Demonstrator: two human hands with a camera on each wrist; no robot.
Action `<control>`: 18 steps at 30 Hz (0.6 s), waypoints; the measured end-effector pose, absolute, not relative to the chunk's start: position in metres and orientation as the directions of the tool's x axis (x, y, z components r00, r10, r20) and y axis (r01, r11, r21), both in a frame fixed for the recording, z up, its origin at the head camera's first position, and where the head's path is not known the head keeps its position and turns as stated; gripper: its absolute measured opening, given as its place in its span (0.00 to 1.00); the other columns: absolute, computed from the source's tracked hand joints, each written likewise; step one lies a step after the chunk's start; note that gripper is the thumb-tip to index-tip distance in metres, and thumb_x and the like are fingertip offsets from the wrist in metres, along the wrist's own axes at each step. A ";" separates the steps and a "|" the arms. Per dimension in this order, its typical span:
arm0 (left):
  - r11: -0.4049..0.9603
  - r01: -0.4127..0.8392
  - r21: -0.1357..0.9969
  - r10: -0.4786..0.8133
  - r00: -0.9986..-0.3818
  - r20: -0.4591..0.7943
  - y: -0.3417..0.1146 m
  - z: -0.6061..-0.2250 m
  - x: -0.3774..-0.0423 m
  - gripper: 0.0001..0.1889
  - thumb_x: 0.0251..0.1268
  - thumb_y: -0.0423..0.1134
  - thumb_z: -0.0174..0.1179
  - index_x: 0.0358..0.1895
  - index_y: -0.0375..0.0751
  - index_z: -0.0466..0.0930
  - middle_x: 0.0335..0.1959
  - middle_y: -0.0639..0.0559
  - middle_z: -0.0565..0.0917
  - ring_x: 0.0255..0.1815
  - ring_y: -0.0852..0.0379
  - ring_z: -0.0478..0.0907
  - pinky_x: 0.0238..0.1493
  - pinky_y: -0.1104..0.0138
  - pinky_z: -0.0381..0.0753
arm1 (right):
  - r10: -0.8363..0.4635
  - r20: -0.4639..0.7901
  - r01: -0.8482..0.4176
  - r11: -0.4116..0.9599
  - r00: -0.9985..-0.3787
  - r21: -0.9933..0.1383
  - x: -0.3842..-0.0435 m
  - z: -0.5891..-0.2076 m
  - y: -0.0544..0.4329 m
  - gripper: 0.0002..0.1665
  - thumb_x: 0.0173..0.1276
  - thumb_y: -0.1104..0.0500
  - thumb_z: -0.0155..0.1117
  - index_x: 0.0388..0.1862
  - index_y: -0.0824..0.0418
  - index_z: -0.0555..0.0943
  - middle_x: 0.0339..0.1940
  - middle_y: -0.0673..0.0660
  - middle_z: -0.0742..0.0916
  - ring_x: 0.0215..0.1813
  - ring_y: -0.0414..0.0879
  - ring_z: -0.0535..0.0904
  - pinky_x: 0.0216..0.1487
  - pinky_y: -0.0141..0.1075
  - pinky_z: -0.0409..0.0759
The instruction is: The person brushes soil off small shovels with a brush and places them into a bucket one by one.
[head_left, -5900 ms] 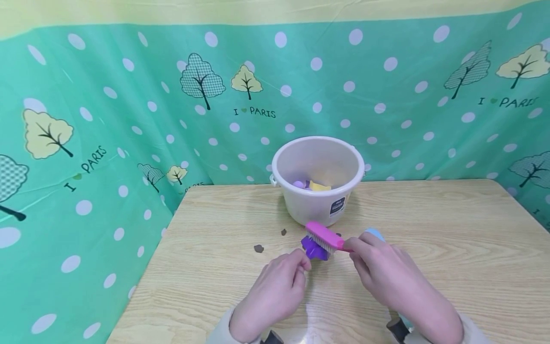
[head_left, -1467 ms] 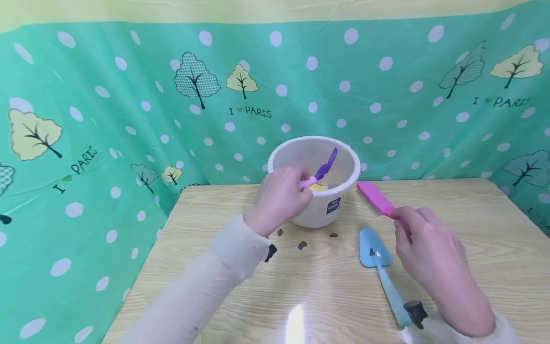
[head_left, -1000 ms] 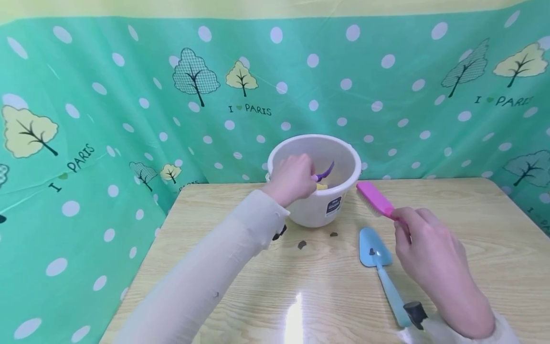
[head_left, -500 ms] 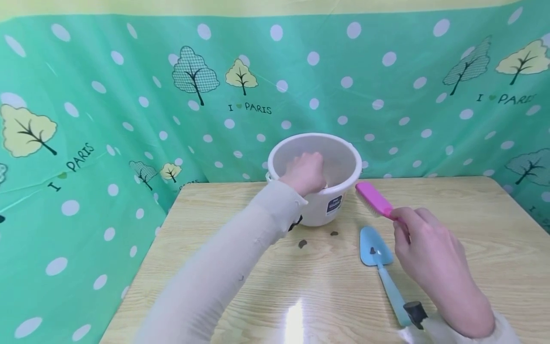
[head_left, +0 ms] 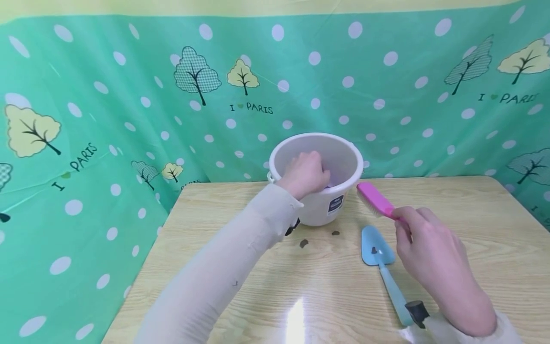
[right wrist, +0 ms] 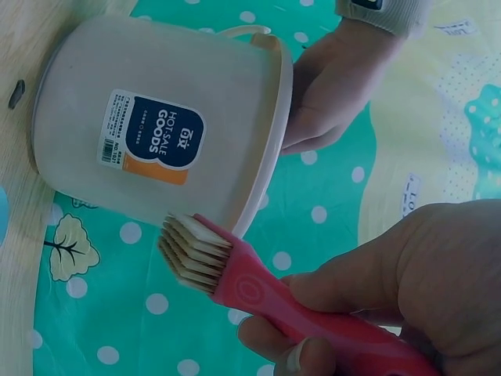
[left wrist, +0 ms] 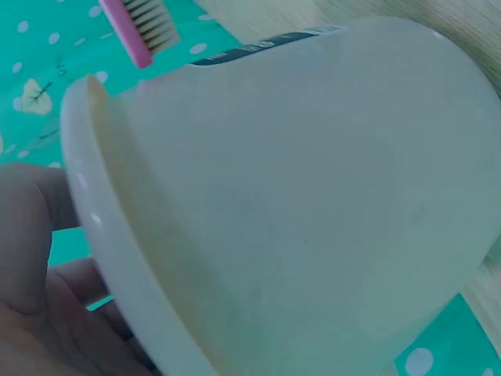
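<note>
My left hand (head_left: 304,175) reaches down over the near rim into the white bucket (head_left: 315,210). Its fingertips are hidden inside, so what they hold is not visible. A sliver of something purple (head_left: 330,185) shows beside the hand. In the left wrist view, the thumb and fingers (left wrist: 78,278) of that hand pass behind the bucket's rim. To the right of the bucket, my right hand (head_left: 429,243) pinches the handle of a pink brush (head_left: 375,198) with pale bristles (right wrist: 194,252), held above the table.
A light blue trowel (head_left: 377,248) lies left of the right hand, a dark crumb on its blade. More dark bits (head_left: 304,243) lie on the wooden table (head_left: 240,229) before the bucket. A green dotted cloth (head_left: 258,138) hangs behind and to the left.
Earlier the brush touched a purple-headed tool in the left hand; it then moved right. The left hand carried that tool into the bucket, where it went mostly out of sight. The right hand stays still lately.
</note>
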State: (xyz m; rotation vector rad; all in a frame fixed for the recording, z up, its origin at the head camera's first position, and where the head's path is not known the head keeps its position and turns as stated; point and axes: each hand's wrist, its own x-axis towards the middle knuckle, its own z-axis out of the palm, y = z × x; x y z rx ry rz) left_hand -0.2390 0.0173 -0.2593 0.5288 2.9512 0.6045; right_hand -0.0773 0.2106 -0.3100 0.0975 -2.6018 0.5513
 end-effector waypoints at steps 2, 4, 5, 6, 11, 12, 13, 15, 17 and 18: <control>0.854 0.328 0.403 0.352 -0.936 0.015 0.017 -0.258 -0.236 0.16 0.62 0.39 0.53 0.16 0.45 0.66 0.10 0.55 0.66 0.14 0.57 0.69 0.24 0.65 0.72 | 0.032 0.457 -0.157 0.916 -0.889 -0.369 -0.077 -0.310 0.211 0.13 0.61 0.69 0.60 0.44 0.63 0.81 0.27 0.58 0.77 0.20 0.46 0.64 0.14 0.35 0.59; 0.840 0.348 0.417 0.358 -0.932 0.058 0.015 -0.258 -0.233 0.15 0.63 0.39 0.52 0.17 0.45 0.67 0.11 0.54 0.67 0.16 0.57 0.70 0.24 0.65 0.72 | 0.037 0.450 -0.151 0.915 -0.892 -0.375 -0.077 -0.310 0.212 0.13 0.61 0.68 0.60 0.45 0.63 0.81 0.29 0.58 0.78 0.20 0.46 0.64 0.14 0.35 0.59; 0.831 0.363 0.421 0.362 -0.928 0.085 0.014 -0.258 -0.231 0.15 0.63 0.39 0.52 0.17 0.45 0.67 0.13 0.53 0.69 0.16 0.57 0.70 0.24 0.66 0.72 | 0.039 0.449 -0.150 0.913 -0.893 -0.379 -0.077 -0.309 0.212 0.13 0.61 0.68 0.60 0.45 0.63 0.81 0.29 0.59 0.78 0.20 0.46 0.64 0.14 0.35 0.59; 0.823 0.380 0.422 0.366 -0.923 0.117 0.013 -0.258 -0.229 0.14 0.63 0.39 0.51 0.18 0.45 0.68 0.14 0.53 0.70 0.17 0.56 0.71 0.24 0.66 0.72 | 0.041 0.450 -0.150 0.912 -0.892 -0.381 -0.077 -0.309 0.213 0.13 0.61 0.69 0.60 0.45 0.63 0.81 0.29 0.60 0.78 0.20 0.46 0.65 0.14 0.35 0.60; 0.802 0.537 0.260 0.452 -0.831 0.323 0.006 -0.263 -0.213 0.10 0.65 0.40 0.51 0.24 0.44 0.71 0.21 0.53 0.71 0.24 0.57 0.70 0.28 0.67 0.72 | 0.050 0.440 -0.140 0.910 -0.896 -0.389 -0.076 -0.305 0.217 0.13 0.61 0.68 0.58 0.45 0.64 0.80 0.31 0.61 0.79 0.21 0.48 0.67 0.15 0.35 0.61; 0.797 0.565 0.211 0.475 -0.803 0.359 0.006 -0.265 -0.209 0.10 0.65 0.40 0.51 0.26 0.44 0.72 0.22 0.53 0.71 0.25 0.57 0.70 0.28 0.67 0.72 | 0.054 0.434 -0.134 0.911 -0.899 -0.390 -0.075 -0.304 0.218 0.13 0.62 0.68 0.58 0.46 0.64 0.80 0.31 0.60 0.79 0.21 0.48 0.67 0.15 0.35 0.61; 0.790 0.591 0.162 0.498 -0.773 0.393 0.005 -0.267 -0.204 0.09 0.65 0.40 0.52 0.27 0.44 0.73 0.22 0.54 0.71 0.25 0.57 0.70 0.29 0.67 0.72 | 0.060 0.427 -0.125 0.912 -0.902 -0.391 -0.075 -0.302 0.219 0.13 0.62 0.67 0.57 0.46 0.63 0.80 0.31 0.60 0.78 0.21 0.48 0.67 0.15 0.35 0.61; 0.768 0.635 0.088 0.539 -0.714 0.447 0.004 -0.274 -0.194 0.08 0.64 0.40 0.53 0.28 0.43 0.75 0.23 0.55 0.72 0.25 0.58 0.70 0.28 0.67 0.73 | 0.071 0.423 -0.113 0.912 -0.903 -0.394 -0.073 -0.300 0.222 0.13 0.62 0.67 0.57 0.46 0.63 0.80 0.31 0.60 0.78 0.20 0.48 0.66 0.15 0.35 0.61; 0.745 0.664 0.055 0.564 -0.672 0.480 0.004 -0.281 -0.183 0.07 0.63 0.39 0.54 0.29 0.43 0.76 0.23 0.55 0.73 0.25 0.58 0.70 0.27 0.67 0.73 | 0.083 0.411 -0.098 0.911 -0.908 -0.401 -0.072 -0.298 0.224 0.13 0.63 0.67 0.57 0.46 0.63 0.80 0.30 0.60 0.77 0.20 0.48 0.66 0.16 0.35 0.60; 0.738 0.674 0.036 0.574 -0.654 0.492 0.003 -0.285 -0.178 0.06 0.62 0.39 0.55 0.29 0.43 0.77 0.23 0.55 0.73 0.24 0.58 0.71 0.26 0.67 0.72 | 0.089 0.407 -0.092 0.910 -0.909 -0.405 -0.071 -0.298 0.225 0.13 0.63 0.67 0.57 0.46 0.63 0.80 0.31 0.60 0.77 0.21 0.48 0.66 0.16 0.36 0.60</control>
